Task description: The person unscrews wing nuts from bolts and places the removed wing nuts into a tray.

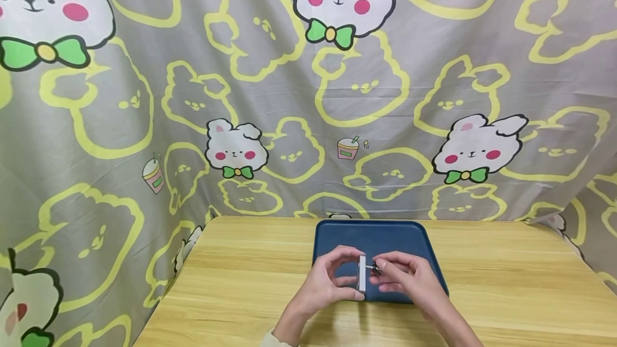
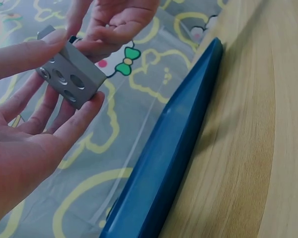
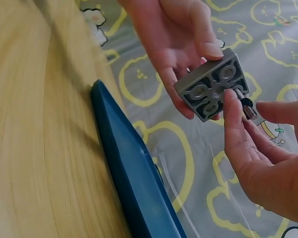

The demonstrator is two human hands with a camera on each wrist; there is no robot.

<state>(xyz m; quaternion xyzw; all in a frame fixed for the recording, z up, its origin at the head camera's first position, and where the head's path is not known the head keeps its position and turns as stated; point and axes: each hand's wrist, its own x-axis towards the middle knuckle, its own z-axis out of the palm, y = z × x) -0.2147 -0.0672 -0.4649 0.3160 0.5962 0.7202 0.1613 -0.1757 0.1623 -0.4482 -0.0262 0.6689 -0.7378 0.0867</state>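
Observation:
A grey metal block, with round holes on one face and a recessed pattern on the other, is held up above the table. My left hand grips it by opposite edges, thumb on one side and fingers on the other. From the recessed face sticks out a threaded screw with a small black piece on it. At that screw my right hand has its thumb and index finger, one on each side of the black piece. Whether the thumb touches it is hard to tell.
A dark blue tray lies on the wooden table under and behind the hands. Behind the table hangs a grey patterned cloth, which also covers the left side.

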